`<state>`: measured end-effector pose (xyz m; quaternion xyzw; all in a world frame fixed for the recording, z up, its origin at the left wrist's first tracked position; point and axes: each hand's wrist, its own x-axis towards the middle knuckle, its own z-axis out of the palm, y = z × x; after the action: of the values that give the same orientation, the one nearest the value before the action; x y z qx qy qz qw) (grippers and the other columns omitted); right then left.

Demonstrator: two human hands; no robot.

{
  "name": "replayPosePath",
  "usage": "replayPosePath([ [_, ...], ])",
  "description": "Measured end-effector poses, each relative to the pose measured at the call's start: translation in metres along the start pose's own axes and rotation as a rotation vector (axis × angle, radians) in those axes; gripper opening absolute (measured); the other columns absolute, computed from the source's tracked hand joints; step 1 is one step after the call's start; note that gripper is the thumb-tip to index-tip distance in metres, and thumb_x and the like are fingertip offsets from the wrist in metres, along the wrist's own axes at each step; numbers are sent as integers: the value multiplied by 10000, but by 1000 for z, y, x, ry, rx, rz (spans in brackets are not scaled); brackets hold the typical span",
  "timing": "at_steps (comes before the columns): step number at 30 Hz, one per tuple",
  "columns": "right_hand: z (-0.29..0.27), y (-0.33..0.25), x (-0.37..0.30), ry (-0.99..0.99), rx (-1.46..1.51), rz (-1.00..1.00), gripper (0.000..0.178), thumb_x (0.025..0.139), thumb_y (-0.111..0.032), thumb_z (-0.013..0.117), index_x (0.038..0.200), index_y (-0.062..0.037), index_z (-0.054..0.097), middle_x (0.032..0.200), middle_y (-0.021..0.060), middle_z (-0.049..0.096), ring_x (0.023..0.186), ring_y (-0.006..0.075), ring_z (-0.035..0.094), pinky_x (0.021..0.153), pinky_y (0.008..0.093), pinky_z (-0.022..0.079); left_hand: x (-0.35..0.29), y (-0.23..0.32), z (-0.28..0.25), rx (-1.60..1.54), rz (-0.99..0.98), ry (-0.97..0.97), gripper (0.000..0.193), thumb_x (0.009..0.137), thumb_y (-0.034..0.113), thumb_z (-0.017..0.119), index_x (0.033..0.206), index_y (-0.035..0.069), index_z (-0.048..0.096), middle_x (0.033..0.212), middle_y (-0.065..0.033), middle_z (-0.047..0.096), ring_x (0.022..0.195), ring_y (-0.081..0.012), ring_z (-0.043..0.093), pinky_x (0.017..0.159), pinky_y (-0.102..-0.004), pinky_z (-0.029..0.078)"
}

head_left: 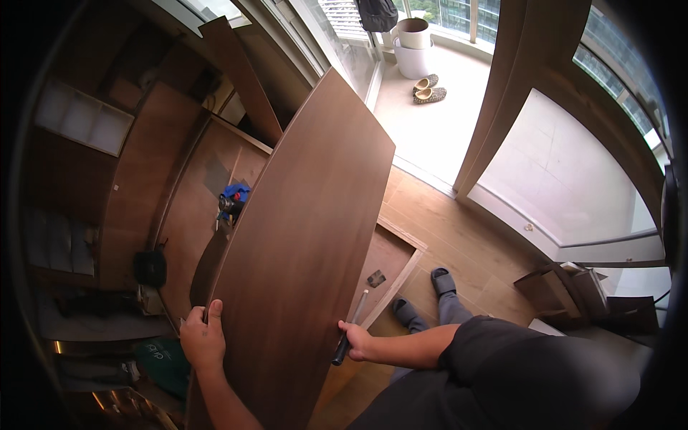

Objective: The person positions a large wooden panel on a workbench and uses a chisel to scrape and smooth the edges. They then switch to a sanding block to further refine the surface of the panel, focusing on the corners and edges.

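A large brown wooden panel stands tilted in front of me and runs from the lower edge up toward the balcony doorway. My left hand is closed on its left edge, thumb on the face and fingers behind. At the opposite edge, my right hand is closed around a slim tool with a pale metal shaft and a black handle. The right thumb lies against the panel's edge; whether those fingers also bear its weight I cannot tell. Behind the panel, a blue and black power tool is partly hidden.
A wooden frame lies under the panel, close to my slippered feet. Narrow board leans near the sliding door. Dark offcuts are piled at right. On the balcony are shoes and a white bucket. Green cloth shows lower left.
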<state>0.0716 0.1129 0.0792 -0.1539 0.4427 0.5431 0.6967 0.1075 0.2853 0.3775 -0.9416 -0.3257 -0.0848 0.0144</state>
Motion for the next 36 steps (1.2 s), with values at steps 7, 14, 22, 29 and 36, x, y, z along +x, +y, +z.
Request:
replayPosePath([
  [7,-46,-63,-17,80,-352,-137,280,983,-275,621,1104,-28,569,927,112,592,701,231,567,629,394,514,-8,35,-50,14,70,45,576,891,525,699,733,-14,573,620,-180,553,571,-382,533,558,-435,426],
  [14,-127,-330,-32,510,-717,-893,154,839,-80,650,943,14,714,755,92,662,662,175,601,622,310,475,-19,60,-90,174,203,85,583,871,555,697,757,-2,567,625,-170,545,598,-404,546,565,-442,434],
  [22,-89,-458,-47,171,-556,-813,427,938,-371,670,1279,-115,639,1286,18,614,1209,163,499,988,444,388,-43,64,-141,253,279,85,581,890,591,648,789,21,602,651,-147,575,618,-396,586,566,-426,448],
  [29,-34,-435,-41,-117,-428,-887,508,990,-449,578,1345,-86,606,1308,22,647,1337,151,469,1136,353,265,-80,32,-169,344,378,74,577,906,565,642,809,-1,589,672,-163,569,632,-408,590,560,-442,445],
  [36,-85,-412,-31,-123,-346,-732,476,1033,-454,513,1250,-48,635,1177,54,691,1083,192,620,980,329,458,-89,20,-153,259,407,-8,506,895,499,676,782,14,587,660,-156,553,613,-404,565,561,-438,433],
])
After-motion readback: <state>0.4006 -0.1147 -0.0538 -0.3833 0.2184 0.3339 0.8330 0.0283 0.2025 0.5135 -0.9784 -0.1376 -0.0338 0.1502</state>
